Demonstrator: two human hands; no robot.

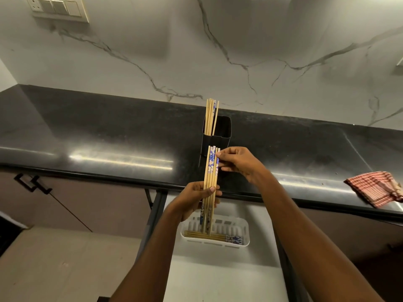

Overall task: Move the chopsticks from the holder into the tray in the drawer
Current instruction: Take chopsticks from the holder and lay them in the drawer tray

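a bundle of chopsticks (210, 184) stands nearly upright in front of the person, its long axis running from near to far in the view, the blue-and-white patterned ends pointing up toward the far wall on some sticks and down toward the drawer on others. the left hand (196, 200) is wrapped around the lower middle of the bundle, thumb across the front, grasping it firmly. the right hand (236, 163) pinches the upper part of the bundle from the right side, fingertips closed on the patterned ends of the rightmost sticks. the lower tips of the bundle hang over the white tray (214, 233); whether they touch it cannot be told.

the tray is slotted and sits at the far end of the open drawer (222, 277), just below the counter edge. in it lie several chopsticks (216, 237) flat along its near wall, their long axis left to right, patterned ends pointing right.

on the black countertop (109, 136), just beyond the hands, stands the black square holder (216, 136). in it a group of chopsticks (211, 115) stands upright against its left side, ends pointing up, one showing blue pattern.

a red checked cloth (377, 188) lies crumpled on the counter far to the right.
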